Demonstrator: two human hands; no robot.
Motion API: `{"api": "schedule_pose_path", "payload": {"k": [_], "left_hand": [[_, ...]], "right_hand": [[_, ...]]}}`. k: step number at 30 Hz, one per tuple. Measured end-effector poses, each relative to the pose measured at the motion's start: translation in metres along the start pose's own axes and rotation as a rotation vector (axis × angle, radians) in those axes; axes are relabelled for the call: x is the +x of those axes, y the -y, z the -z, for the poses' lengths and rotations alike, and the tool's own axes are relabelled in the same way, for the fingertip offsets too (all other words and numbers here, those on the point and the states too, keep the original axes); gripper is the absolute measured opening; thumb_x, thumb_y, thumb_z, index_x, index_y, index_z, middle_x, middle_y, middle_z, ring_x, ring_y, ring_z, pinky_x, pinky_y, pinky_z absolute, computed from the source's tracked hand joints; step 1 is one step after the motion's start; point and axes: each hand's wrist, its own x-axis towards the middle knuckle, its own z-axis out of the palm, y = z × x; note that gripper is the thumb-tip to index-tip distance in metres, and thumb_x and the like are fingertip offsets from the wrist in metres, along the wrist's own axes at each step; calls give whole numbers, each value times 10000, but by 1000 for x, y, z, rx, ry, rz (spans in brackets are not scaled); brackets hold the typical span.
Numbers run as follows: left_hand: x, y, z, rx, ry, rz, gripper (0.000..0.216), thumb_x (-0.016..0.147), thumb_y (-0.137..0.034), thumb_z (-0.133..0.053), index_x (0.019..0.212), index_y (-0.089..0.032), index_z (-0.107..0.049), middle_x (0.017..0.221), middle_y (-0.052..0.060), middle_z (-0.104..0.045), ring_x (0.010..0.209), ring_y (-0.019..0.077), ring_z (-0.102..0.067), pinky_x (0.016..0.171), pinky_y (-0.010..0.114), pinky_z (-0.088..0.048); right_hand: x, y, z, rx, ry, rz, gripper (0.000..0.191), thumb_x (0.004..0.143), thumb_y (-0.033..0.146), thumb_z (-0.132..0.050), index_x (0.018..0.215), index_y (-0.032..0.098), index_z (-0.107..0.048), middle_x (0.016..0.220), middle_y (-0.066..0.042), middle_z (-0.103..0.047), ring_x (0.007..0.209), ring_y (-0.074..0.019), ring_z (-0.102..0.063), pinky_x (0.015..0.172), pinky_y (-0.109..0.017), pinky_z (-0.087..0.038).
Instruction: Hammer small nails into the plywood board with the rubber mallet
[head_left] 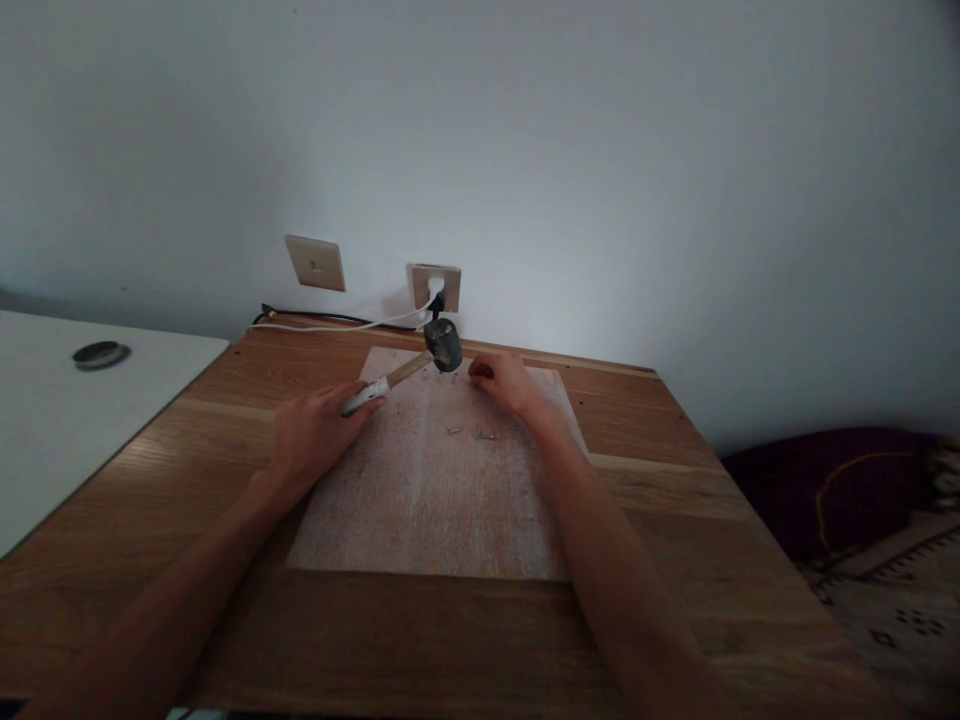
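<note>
My left hand (pixel 311 435) is closed round the wooden handle of a hammer (pixel 420 362), whose dark head is raised over the far end of a pale wooden board (pixel 420 500). My right hand (pixel 506 383) rests on the board's far part with its fingers pinched together just right of the hammer head; what they hold is too small to make out. Small nails (pixel 484 435) lie loose on the board close to my right wrist.
The board lies on a brown wooden table (pixel 660 470) against a white wall. A wall socket (pixel 433 285) with a plug and white cable sits behind it. A white table (pixel 52 420) with a dark round object (pixel 100 354) stands at left. A patterned cushion (pixel 862 490) lies at right.
</note>
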Motion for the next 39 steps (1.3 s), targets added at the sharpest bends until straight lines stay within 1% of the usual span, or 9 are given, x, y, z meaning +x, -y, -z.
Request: {"api": "schedule_pose_path", "payload": {"k": [10, 16, 22, 26, 28, 30, 33, 36, 39], "left_hand": [[-2, -3, 0, -17, -27, -28, 395, 987, -554, -642, 1283, -331, -778, 1176, 70, -805, 995, 290, -758, 816, 369, -562], [-3, -5, -1, -4, -24, -25, 395, 989, -571, -632, 1282, -347, -775, 1143, 63, -810, 981, 284, -759, 821, 365, -552], [-2, -6, -2, 14, 2, -30, 402, 993, -568, -616, 1295, -350, -767, 1171, 63, -808, 989, 289, -759, 815, 366, -549], [1, -11, 1, 25, 13, -38, 422, 995, -601, -597, 1298, -359, -762, 1203, 53, -804, 1009, 293, -758, 808, 364, -544], [4, -17, 4, 35, 16, -60, 420, 1002, -594, -590, 1300, -353, -761, 1230, 53, -796, 1027, 296, -757, 818, 368, -544], [7, -25, 9, 59, 26, -89, 418, 1012, -582, -581, 1309, -344, -754, 1239, 58, -793, 1041, 307, -756, 819, 380, -545], [10, -37, 16, 130, 63, -152, 427, 1024, -579, -557, 1311, -329, -750, 1193, 84, -798, 1016, 333, -757, 786, 400, -544], [10, -46, 22, 208, 89, -186, 438, 1021, -593, -546, 1301, -324, -751, 1171, 105, -793, 975, 359, -756, 753, 421, -539], [10, -48, 22, 219, 83, -203, 443, 1019, -608, -541, 1293, -328, -749, 1189, 102, -786, 954, 355, -755, 754, 425, -533]], "right_hand": [[0, 2, -5, -30, -4, -59, 119, 881, 94, -728, 964, 130, -806, 932, -133, -813, 883, -228, -752, 863, -325, -546], [-1, 3, -2, -15, 16, -48, 207, 876, 37, -697, 1005, 151, -812, 975, -96, -821, 901, -197, -755, 841, -274, -532], [1, 2, -10, -51, -22, -95, 41, 895, 143, -760, 901, 144, -801, 922, -131, -805, 894, -235, -738, 850, -312, -506], [3, 1, -13, -37, -26, -111, 61, 901, 193, -783, 910, 133, -775, 926, -124, -793, 881, -229, -725, 821, -308, -499], [2, -3, -8, -13, -14, -105, 166, 873, 238, -831, 980, 130, -765, 962, -111, -792, 878, -215, -721, 799, -296, -507], [-1, -10, 1, 32, -14, -103, 361, 815, 262, -889, 1117, 130, -741, 1074, -124, -787, 912, -212, -721, 802, -296, -528], [-10, -23, 21, 77, -33, -127, 564, 766, 206, -913, 1276, 144, -681, 1223, -161, -753, 990, -230, -723, 856, -341, -562], [-19, -32, 42, 60, -33, -169, 537, 785, 188, -893, 1277, 152, -680, 1206, -163, -758, 1007, -243, -731, 901, -380, -575], [-26, -29, 59, 46, -2, -184, 400, 827, 196, -861, 1197, 149, -718, 1134, -154, -780, 976, -240, -741, 894, -373, -579]]}}
